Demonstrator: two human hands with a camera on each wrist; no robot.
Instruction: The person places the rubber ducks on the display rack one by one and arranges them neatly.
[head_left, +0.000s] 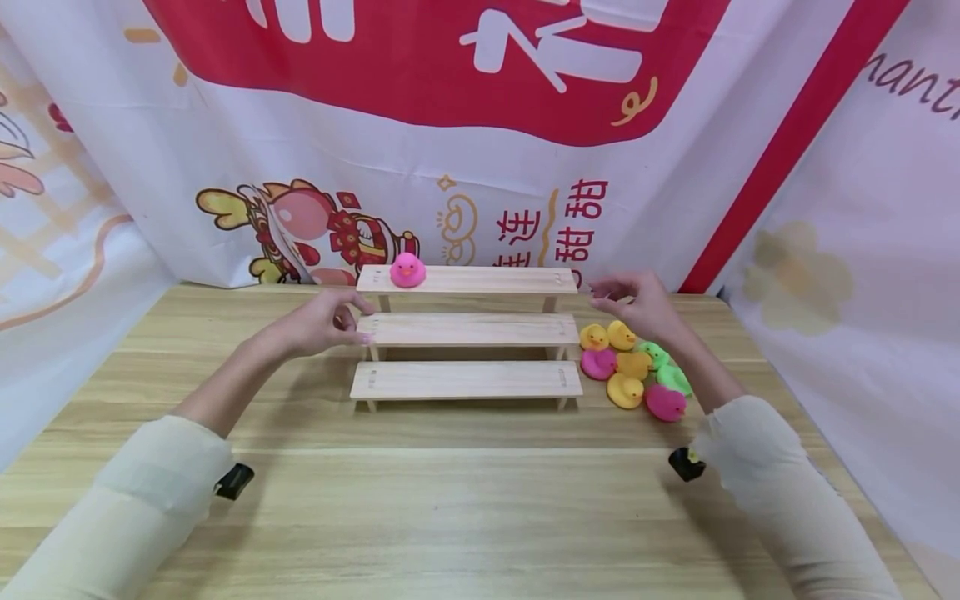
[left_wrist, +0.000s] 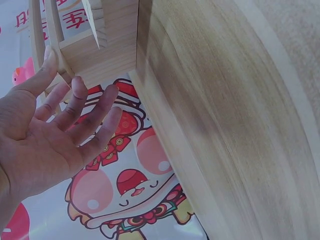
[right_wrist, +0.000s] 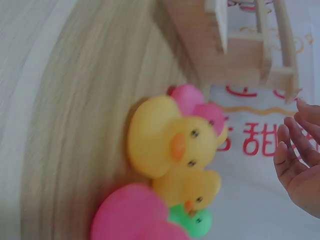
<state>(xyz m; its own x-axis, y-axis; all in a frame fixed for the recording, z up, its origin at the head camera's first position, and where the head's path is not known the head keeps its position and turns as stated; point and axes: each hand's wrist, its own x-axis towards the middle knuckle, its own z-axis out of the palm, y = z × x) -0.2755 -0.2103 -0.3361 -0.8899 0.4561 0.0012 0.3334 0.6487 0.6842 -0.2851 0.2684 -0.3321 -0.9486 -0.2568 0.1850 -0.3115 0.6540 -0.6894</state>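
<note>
A three-tier wooden stand stands at the back of the table, with one pink rubber duck on the left part of its top tier. My left hand is at the left end of the middle tier. In the left wrist view the thumb touches the end of a board, and the other fingers are loosely spread. My right hand hovers just beyond the right end of the top tier, fingers slightly bent and holding nothing. In the right wrist view a small gap separates its fingertips from the stand.
Several rubber ducks lie grouped right of the stand, below my right hand: yellow, pink and green. A printed cloth hangs behind the wooden table.
</note>
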